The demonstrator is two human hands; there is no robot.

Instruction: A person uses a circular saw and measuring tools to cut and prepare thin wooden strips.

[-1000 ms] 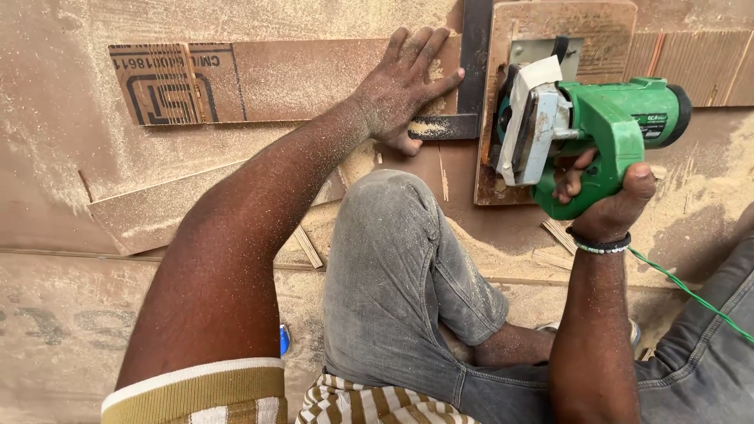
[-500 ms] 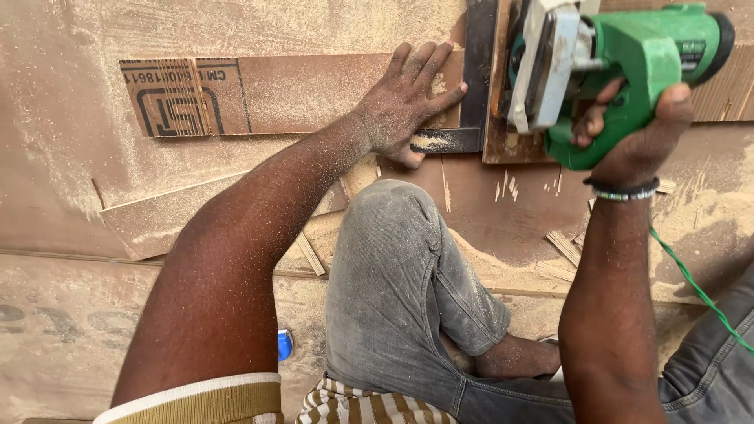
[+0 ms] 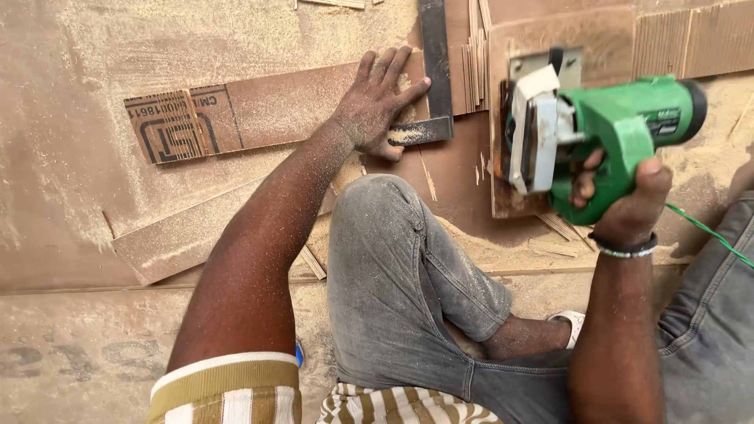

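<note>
My left hand (image 3: 380,102) lies flat, fingers spread, pressing a long brown board strip (image 3: 275,114) and the short leg of a dark metal square (image 3: 434,74) against the sawdust-covered sheet. My right hand (image 3: 624,200) grips the handle of a green circular saw (image 3: 605,133), whose base sits on a square wooden jig plate (image 3: 550,39) just right of the square's long leg. The saw's blade is hidden under its white guard. A beaded bracelet circles my right wrist.
My bent knee in grey trousers (image 3: 393,275) lies between the arms. A green power cord (image 3: 707,232) trails right from the saw. Thin offcut slivers (image 3: 561,228) and sawdust cover the brown sheet. More board strips (image 3: 691,39) lie at the top right.
The saw rose toward the far side, then came back nearer along the jig plate. My left hand stayed pressed on the strip and square.
</note>
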